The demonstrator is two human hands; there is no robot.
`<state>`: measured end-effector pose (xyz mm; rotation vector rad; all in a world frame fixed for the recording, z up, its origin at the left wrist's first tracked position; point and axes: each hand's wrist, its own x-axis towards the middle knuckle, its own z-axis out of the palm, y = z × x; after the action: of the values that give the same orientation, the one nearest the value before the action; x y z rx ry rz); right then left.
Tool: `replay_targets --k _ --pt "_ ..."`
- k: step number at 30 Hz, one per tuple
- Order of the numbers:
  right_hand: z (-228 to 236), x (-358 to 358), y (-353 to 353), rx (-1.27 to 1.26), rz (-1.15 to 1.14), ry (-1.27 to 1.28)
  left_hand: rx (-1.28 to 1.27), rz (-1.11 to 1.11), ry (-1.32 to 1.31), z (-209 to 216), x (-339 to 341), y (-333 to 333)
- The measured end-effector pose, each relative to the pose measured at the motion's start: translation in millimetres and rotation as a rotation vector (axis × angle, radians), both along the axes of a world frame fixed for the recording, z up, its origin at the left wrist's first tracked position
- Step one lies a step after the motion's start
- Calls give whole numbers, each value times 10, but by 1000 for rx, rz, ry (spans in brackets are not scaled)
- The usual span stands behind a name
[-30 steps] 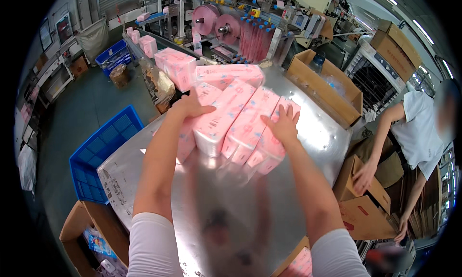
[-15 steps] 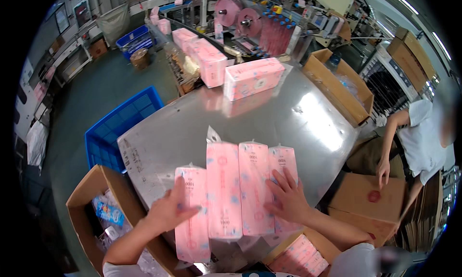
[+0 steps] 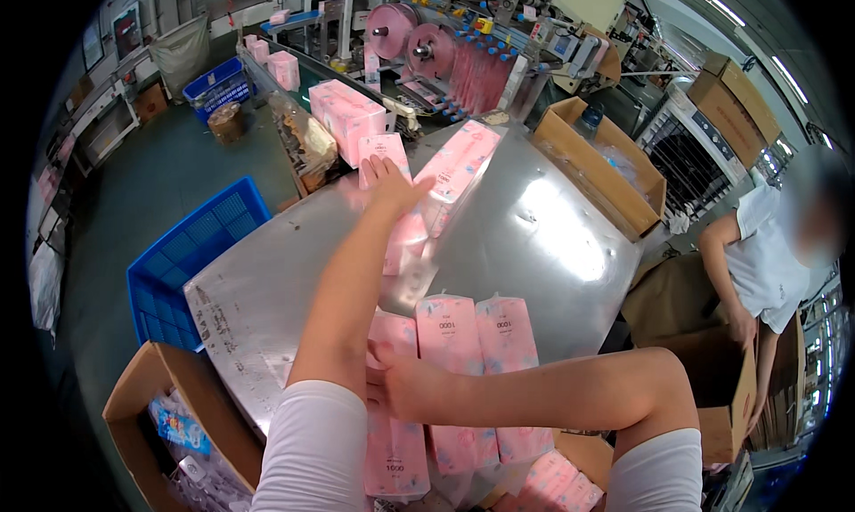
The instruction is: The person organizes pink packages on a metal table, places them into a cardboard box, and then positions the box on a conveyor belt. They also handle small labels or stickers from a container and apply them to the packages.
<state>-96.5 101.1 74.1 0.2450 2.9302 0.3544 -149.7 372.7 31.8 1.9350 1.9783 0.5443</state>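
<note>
Three pink soft packs, which look like tissue packs, lie side by side on the metal table (image 3: 570, 289) in front of me. My right hand (image 3: 414, 387) reaches across them, its fingers bent over the left edge of the leftmost tissue pack (image 3: 396, 463). The middle pack (image 3: 448, 338) and the right pack (image 3: 509, 343) lie beside it. My left arm stretches to the far side of the table. There my left hand (image 3: 392, 191) rests with fingers spread on a tissue pack (image 3: 381, 147). Its thumb points toward another pack (image 3: 463, 160), which lies slanted to the right.
A conveyor carries more pink packs (image 3: 347, 116) at the far left. Blue crate (image 3: 196, 254) and open carton (image 3: 134, 405) stand left of the table; another carton (image 3: 614, 182) is far right. Below right, a carton holds packs (image 3: 557, 485). A co-worker (image 3: 766, 254) handles a box at right.
My left hand has moved from the near packs to the far ones. My right hand has crossed left onto the leftmost visible pack. The far right pack has turned, and four near packs now show as three.
</note>
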Motion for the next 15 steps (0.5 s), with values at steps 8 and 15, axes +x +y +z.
replay_targets --k 8,15 --pt "-290 -43 260 -224 6 61 -241 3 -193 -26 -775 101" --pt "1197 1448 473 283 -776 531 -101 130 -160 687 -3227 -1612"
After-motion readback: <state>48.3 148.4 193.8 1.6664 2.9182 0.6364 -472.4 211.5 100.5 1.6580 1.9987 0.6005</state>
